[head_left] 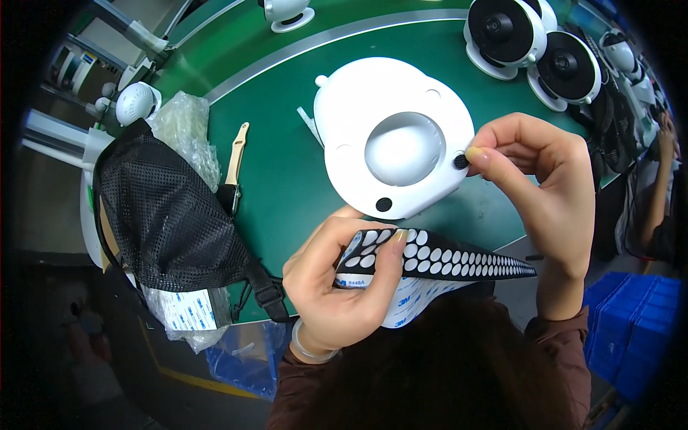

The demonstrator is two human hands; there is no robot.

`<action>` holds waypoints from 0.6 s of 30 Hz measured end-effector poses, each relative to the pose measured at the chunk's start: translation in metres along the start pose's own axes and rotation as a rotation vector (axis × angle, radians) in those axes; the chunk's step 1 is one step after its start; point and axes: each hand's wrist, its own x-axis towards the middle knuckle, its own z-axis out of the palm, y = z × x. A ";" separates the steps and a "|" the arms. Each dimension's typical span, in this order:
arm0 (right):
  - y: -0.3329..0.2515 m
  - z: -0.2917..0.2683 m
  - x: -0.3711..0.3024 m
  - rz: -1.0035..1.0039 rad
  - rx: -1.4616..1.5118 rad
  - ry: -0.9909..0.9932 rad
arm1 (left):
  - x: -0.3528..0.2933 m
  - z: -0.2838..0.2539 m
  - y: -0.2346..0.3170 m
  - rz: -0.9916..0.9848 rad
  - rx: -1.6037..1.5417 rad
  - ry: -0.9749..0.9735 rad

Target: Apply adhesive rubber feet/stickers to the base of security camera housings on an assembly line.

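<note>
Head view: at a green worktable [269,204], a person's right hand [542,175] meets a round black pad [461,163] on the rim of a white housing [396,138], near 4 o'clock from the housing's domed middle. The thumb tip touches the pad's outer edge, the forefinger close behind; from where I stand, I cannot tell whether the two clamp the pad or merely press it. The pad lies at 9 o'clock from that thumb, the right hand by far the nearer; being round, it offers no long axis.

A second pad [384,205] sits at 6 o'clock on the same face, beyond the right hand and just above the left hand [344,283]. That hand clamps a dot sheet [444,259] between thumb and fingers, its long axis running from 9 toward 3 o'clock. The sheet crowds the housing's lower edge, while the right hand's own thumb crowds the first pad.

Around them, a black mesh bag [168,215] slumps at 8 o'clock, a tan tool [238,154] and bubble wrap [188,132] lie near 9, and two black-faced cameras [502,32] stand at 1 to 2 o'clock, all well apart from the hands.
</note>
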 end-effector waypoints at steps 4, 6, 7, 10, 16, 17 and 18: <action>0.000 0.003 -0.001 -0.023 -0.029 0.007 | 0.000 -0.001 -0.001 -0.029 -0.013 0.007; -0.002 0.002 -0.003 -0.048 -0.062 0.024 | 0.001 0.000 0.002 -0.020 -0.002 -0.010; -0.003 0.002 -0.005 -0.065 -0.084 0.053 | 0.001 0.002 0.004 -0.034 0.000 -0.009; -0.001 0.005 -0.006 -0.137 -0.171 0.074 | 0.003 0.002 0.004 -0.040 0.001 -0.001; 0.003 -0.002 0.003 -0.019 0.013 0.006 | 0.008 -0.005 0.004 -0.038 -0.018 0.030; 0.006 -0.007 0.008 -0.008 0.091 -0.008 | 0.010 -0.004 0.003 -0.036 -0.019 0.036; 0.008 -0.013 0.013 -0.051 0.032 -0.009 | 0.011 -0.004 0.003 -0.047 -0.005 0.040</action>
